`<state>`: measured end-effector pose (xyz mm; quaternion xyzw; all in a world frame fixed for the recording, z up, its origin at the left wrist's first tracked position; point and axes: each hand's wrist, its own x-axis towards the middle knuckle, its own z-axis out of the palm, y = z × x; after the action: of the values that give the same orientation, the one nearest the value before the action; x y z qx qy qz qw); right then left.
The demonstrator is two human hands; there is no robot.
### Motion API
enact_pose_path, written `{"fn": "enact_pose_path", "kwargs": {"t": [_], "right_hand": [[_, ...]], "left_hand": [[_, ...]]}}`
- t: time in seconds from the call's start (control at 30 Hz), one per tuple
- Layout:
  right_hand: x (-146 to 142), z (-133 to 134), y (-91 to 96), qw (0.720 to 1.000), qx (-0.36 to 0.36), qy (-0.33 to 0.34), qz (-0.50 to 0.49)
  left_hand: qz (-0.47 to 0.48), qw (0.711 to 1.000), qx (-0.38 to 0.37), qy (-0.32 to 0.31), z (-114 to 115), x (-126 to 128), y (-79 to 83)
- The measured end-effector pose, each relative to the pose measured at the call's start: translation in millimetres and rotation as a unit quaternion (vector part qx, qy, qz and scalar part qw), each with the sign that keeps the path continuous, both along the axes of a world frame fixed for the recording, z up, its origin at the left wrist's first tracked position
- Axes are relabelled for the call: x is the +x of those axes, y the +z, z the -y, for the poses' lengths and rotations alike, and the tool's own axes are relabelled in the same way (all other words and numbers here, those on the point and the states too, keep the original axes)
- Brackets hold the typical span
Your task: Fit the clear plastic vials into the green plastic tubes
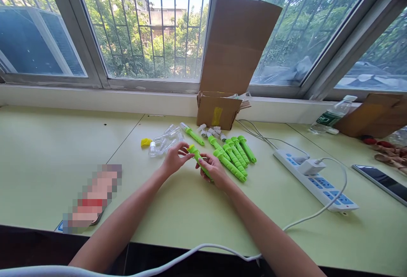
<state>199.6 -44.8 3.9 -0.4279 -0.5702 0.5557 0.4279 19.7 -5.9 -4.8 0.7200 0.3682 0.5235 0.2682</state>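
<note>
A bright green ribbed plastic stick (pixel 199 159) is held slanted between left hand (pixel 172 161) and right hand (pixel 215 171), above the tabletop (pixel 190 213).

Well left of the cardboard box (pixel 218 109), a pixelated patch (pixel 95 196) is blurred beyond telling. Far right of the box, the phone (pixel 381 181) runs off the edge. In front of the box, the right hand (pixel 214 171) hides the lower end of the green tube (pixel 197 156).

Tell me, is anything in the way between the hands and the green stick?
Nothing visible is. The left hand pinches the far end of the green stick, and the right hand grips its near part. The other green sticks lie just beyond.
</note>
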Motion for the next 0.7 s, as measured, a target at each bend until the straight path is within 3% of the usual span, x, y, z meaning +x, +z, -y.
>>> {"fn": "enact_pose_path", "kwargs": {"t": [0.27,0.7], "right_hand": [[-0.4,-1.6,1.0,1.0,0.014,0.001,-0.001],[1.4,2.8,2.1,0.997,-0.051,0.018,-0.061]], "left_hand": [[-0.002,1.0,-0.004,0.01,0.7,2.2,1.2],[0.017,1.0,-0.006,0.015,5.5,6.0,7.4]]}}
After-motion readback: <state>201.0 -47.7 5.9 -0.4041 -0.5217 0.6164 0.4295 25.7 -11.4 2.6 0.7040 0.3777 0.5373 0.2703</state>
